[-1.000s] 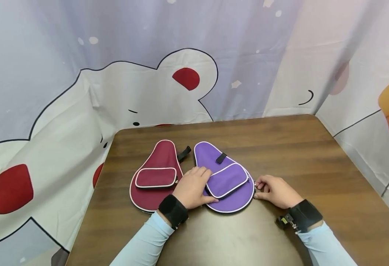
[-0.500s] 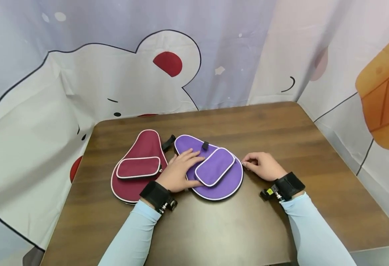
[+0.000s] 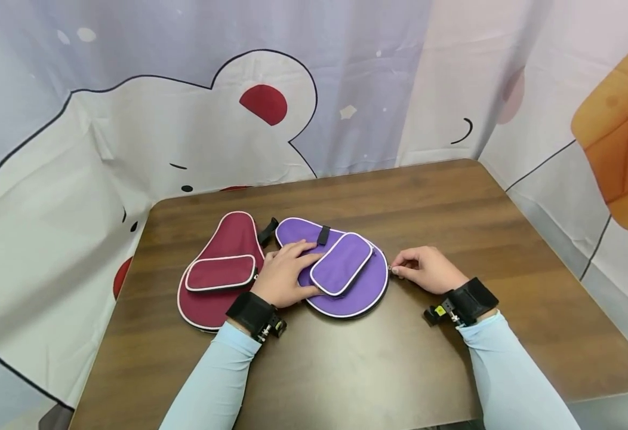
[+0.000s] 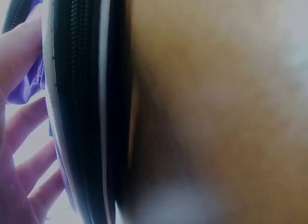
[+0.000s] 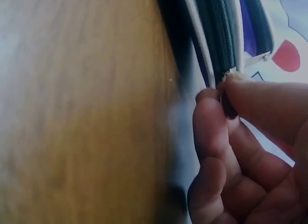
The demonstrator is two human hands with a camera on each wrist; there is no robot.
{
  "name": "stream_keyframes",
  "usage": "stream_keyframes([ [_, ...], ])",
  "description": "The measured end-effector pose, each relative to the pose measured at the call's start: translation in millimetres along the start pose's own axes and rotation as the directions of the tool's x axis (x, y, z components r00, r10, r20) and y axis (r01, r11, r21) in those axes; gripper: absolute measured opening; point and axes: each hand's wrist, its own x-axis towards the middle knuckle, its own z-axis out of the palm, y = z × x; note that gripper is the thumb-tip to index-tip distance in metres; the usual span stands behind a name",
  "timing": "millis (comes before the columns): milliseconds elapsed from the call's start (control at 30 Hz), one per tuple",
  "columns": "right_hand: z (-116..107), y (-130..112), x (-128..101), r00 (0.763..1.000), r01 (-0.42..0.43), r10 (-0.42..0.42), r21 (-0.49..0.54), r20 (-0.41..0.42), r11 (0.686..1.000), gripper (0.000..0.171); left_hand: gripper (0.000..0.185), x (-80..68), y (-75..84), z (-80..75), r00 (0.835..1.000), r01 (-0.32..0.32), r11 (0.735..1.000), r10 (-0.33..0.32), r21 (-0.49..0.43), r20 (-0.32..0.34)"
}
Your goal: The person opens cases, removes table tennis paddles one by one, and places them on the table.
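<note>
A purple table tennis bat case (image 3: 365, 292) with white piping lies on the table, its narrow end pointing to the back left. My left hand (image 3: 282, 279) rests on its left side with fingers spread, the thumb by the raised front pocket (image 3: 341, 264). In the left wrist view the case's black side zip (image 4: 79, 55) runs closely past the thumb and fingers. At the case's right edge my right hand (image 3: 427, 269) pinches the zip pull between thumb and forefinger. The right wrist view shows the metal slider (image 5: 231, 72) right at the thumb tip, the pull mostly hidden.
A dark red case (image 3: 237, 233) of the same shape lies to the left, partly behind my left hand, with a black strap (image 3: 268, 231) beside its neck. The brown wooden table (image 3: 507, 239) stretches to the right. A printed curtain (image 3: 346, 89) hangs behind.
The purple case has turned anticlockwise, its narrow end swinging left. My right hand has shifted back along with its right edge, still pinching there. The head view has also shifted.
</note>
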Motion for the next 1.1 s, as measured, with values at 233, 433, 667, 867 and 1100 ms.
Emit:
stream_keyframes([
  [233, 12, 18, -10, 0.993, 0.014, -0.018, -0.039, -0.117, 0.999, 0.011, 0.084, 8.1, 4.9, 21.5, 1.000, -0.006, 0.999, 0.007, 0.044, -0.019],
  [433, 35, 33, -28, 0.989, 0.007, -0.013, -0.041, -0.146, 0.999, 0.009, 0.079, -2.7, 25.0, 38.7, 1.000, -0.007, 0.994, 0.004, 0.113, 0.028],
  [667, 38, 35, -42, 0.992, -0.063, 0.075, 0.112, -0.104, 0.992, 0.010, 0.071, -3.7, 34.9, 50.3, 0.998, -0.051, 0.973, 0.056, 0.226, -0.013],
  [867, 25, 32, -43, 0.997, 0.003, 0.009, 0.171, -0.072, 0.985, 0.009, 0.066, 4.7, 33.5, 45.6, 0.993, -0.078, 0.967, 0.097, 0.244, -0.068],
  [1100, 12, 41, -26, 0.996, 0.073, -0.063, 0.162, -0.070, 0.984, 0.009, 0.066, 21.1, 29.1, 39.3, 0.992, -0.041, 0.953, 0.075, 0.300, -0.100],
])
